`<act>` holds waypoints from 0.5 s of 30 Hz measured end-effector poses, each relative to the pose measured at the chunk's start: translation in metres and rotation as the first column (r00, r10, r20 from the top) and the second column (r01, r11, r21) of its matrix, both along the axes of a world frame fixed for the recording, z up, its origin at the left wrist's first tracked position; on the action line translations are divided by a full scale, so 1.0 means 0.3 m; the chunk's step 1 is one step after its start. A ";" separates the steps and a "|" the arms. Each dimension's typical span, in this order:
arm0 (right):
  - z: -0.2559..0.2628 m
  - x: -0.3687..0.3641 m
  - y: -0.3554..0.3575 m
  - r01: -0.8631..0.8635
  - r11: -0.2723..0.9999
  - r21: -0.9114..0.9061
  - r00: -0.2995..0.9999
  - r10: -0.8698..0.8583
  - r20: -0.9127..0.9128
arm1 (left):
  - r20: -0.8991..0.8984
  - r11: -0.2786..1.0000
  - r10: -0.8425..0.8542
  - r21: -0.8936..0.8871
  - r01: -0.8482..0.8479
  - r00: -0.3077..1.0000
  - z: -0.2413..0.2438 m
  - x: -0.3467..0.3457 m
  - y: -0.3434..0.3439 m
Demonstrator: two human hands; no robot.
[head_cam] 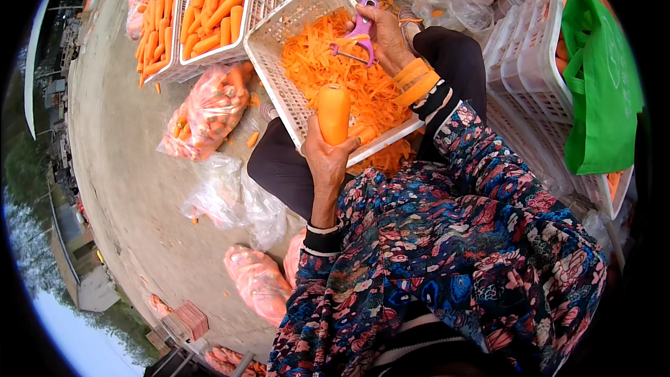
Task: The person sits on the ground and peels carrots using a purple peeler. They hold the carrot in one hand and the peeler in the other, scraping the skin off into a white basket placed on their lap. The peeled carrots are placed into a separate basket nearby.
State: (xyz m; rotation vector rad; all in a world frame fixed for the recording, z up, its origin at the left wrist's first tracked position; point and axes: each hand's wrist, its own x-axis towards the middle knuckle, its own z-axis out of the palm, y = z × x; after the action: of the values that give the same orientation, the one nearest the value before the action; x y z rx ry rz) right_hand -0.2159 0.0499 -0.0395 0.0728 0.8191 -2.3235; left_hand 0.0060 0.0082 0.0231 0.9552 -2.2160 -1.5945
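My left hand (pixel 327 149) grips a thick peeled carrot (pixel 334 112) near its lower end, over the near edge of a white plastic crate (pixel 269 76). In my right hand (pixel 387 36) is a purple vegetable peeler (pixel 363 31), its blade pointing left and a strip of peel caught on it. The peeler is apart from the carrot. Orange carrot peelings (pixel 324 52) heap up in the crate, which rests between my knees. Two orange bands (pixel 416 81) circle my right wrist.
Crates of peeled carrots (pixel 214 5) stand at the upper left. A clear bag of carrots (pixel 209 110) and crumpled plastic film (pixel 225 193) lie left of me. Stacked white crates (pixel 528 63) rise at my right, with a green bag (pixel 602 89) draped over them.
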 end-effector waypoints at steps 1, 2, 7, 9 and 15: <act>-0.023 -0.067 -0.001 0.046 0.999 0.015 0.999 -0.046 0.001 | -0.017 0.994 -0.003 0.106 0.005 1.000 0.006 0.008 -0.005; -0.008 -0.066 -0.010 -0.010 0.996 0.088 0.999 0.015 -0.050 | -0.041 0.983 0.014 0.186 -0.006 0.999 0.009 0.007 -0.022; 0.027 0.010 -0.031 0.094 0.659 0.746 0.500 0.617 -0.608 | -0.018 0.694 0.211 0.707 -0.137 0.977 -0.183 -0.039 -0.237; -0.048 -0.002 -0.035 -0.030 0.676 0.736 0.529 0.636 -0.563 | 0.013 0.651 0.252 0.737 -0.179 0.968 -0.252 -0.085 -0.389; -0.079 -0.068 -0.075 -0.186 0.639 0.746 0.731 0.597 -0.330 | -0.072 0.960 0.221 0.190 -0.204 0.973 -0.320 -0.323 -1.025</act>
State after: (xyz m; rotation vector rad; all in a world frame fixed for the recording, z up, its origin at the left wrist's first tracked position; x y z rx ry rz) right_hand -0.2363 0.0276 -0.0634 -0.4679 1.7538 -1.4848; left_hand -0.0911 -0.2993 -0.0728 1.1030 -1.8604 -1.7227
